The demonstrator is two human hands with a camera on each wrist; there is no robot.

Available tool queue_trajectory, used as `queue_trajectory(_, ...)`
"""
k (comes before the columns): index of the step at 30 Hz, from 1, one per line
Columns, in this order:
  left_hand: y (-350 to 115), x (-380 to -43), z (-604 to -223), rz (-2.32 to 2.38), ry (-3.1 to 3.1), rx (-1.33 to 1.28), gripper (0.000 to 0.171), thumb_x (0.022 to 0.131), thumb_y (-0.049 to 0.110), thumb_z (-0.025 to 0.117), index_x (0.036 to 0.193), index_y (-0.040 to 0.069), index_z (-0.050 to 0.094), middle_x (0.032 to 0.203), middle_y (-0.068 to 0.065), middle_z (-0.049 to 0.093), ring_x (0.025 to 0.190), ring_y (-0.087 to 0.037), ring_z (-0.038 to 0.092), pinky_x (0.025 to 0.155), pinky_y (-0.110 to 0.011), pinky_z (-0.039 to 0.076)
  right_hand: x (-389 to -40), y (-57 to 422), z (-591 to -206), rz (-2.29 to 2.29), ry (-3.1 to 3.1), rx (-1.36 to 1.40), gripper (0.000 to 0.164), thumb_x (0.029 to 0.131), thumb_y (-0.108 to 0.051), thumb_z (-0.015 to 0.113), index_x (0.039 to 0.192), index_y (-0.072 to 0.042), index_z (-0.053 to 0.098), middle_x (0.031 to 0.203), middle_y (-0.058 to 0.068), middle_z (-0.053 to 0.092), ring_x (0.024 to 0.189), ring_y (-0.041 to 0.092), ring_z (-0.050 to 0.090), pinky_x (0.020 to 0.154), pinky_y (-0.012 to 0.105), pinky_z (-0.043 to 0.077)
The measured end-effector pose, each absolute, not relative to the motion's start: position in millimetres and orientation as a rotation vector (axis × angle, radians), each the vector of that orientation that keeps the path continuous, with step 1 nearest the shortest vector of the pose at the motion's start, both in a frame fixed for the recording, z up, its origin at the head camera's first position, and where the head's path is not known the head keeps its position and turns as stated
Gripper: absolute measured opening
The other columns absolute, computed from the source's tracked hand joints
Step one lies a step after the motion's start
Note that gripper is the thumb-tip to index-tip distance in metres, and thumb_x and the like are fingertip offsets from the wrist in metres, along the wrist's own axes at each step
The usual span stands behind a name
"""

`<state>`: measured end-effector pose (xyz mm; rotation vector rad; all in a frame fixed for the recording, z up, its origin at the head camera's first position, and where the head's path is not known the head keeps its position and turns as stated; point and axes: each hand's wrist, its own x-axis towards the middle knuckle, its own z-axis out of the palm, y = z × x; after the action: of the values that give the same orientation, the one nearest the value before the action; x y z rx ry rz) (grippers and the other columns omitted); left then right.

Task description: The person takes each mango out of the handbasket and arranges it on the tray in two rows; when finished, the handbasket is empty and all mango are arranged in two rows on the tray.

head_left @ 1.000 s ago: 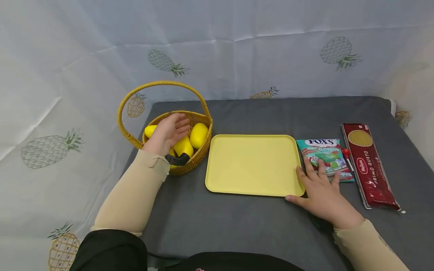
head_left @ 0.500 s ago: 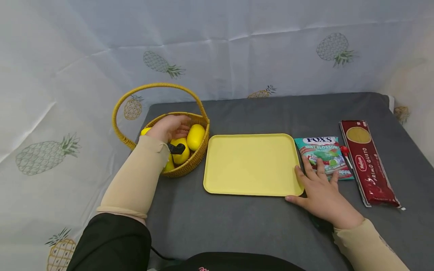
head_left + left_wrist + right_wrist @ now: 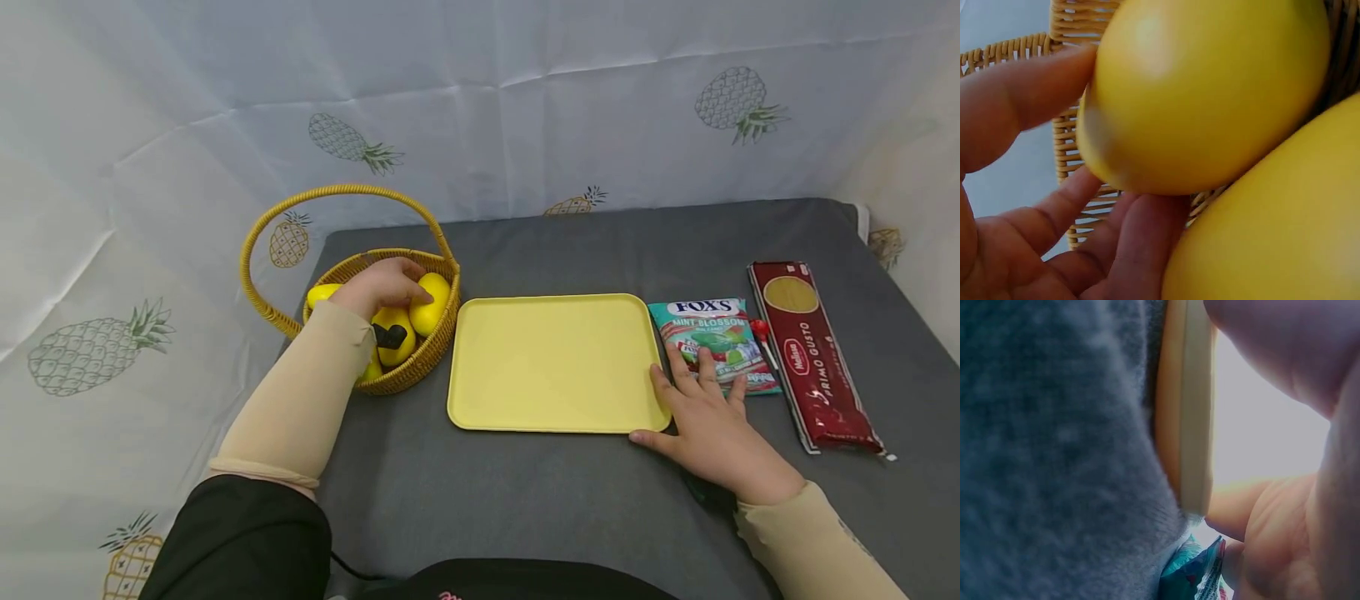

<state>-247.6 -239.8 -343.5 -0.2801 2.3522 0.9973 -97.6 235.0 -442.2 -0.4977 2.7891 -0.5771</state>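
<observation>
In the basket near the left edge of the desk, the left hand grasps a yellow fruit; best deepen that hold. The right hand's fingers, spread, touch the tray's near-right corner.

Left of your smooth, plastic-looking tray, you have faintly shiny fruit in a rough wicker basket, with matt cloth beneath.

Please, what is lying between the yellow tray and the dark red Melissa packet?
In the head view, the Fox's Mint Blossom bag, partly covered by the right hand, then a small red-tipped white stick nearer the packet.
</observation>
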Motion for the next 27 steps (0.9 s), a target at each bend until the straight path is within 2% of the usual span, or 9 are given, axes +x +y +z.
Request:
queue_trajectory(5, -238.1, -241.4, -343.4, 1.035, 2.410, -0.223, 0.077, 0.105, 0.017, 0.076, 0.170, 0.007, 0.036, 0.177, -0.017, 0.033, 0.150, -0.038, 0.049, 0.125, -0.052, 0.045, -98.1, 234.1, -440.1, -0.567, 2.793, -0.501, 0.115, 0.091, -0.062, 0.085, 0.168, 0.007, 0.035, 0.182, 0.030, 0.002, 0.163, 0.063, -0.018, 0.110, 0.094, -0.018)
queue_trajectory(13, -234.1, -236.8, -348.6, 1.080, 2.494, -0.225, 0.076, 0.102, 0.015, 0.079, 0.167, 0.006, 0.040, 0.168, -0.020, 0.042, 0.141, -0.037, 0.054, 0.119, -0.051, 0.050, -98.7, 234.8, -440.8, -0.564, 2.791, -0.503, 0.115, 0.091, -0.062, 0.085, 0.169, 0.007, 0.035, 0.182, 0.031, 0.003, 0.163, 0.063, -0.019, 0.110, 0.094, -0.019)
queue_trajectory(21, -233.7, -227.5, -344.8, 1.201, 2.567, -0.256, 0.071, 0.100, 0.014, 0.082, 0.162, 0.012, 0.047, 0.159, -0.017, 0.047, 0.142, -0.037, 0.048, 0.122, -0.055, 0.045, -98.9, 234.2, -442.8, -0.579, 2.786, -0.497, 0.115, 0.092, -0.063, 0.084, 0.169, 0.006, 0.034, 0.182, 0.031, 0.002, 0.163, 0.062, -0.020, 0.110, 0.093, -0.020)
queue_trajectory(27, -241.0, -215.3, -337.5, 1.455, 2.565, -0.267, 0.072, 0.098, 0.010, 0.084, 0.160, 0.016, 0.048, 0.160, -0.014, 0.046, 0.140, -0.035, 0.052, 0.119, -0.055, 0.049, -97.7, 234.9, -442.9, -0.589, 2.785, -0.490, 0.115, 0.092, -0.063, 0.083, 0.169, 0.006, 0.033, 0.182, 0.031, 0.001, 0.162, 0.062, -0.021, 0.110, 0.093, -0.021)
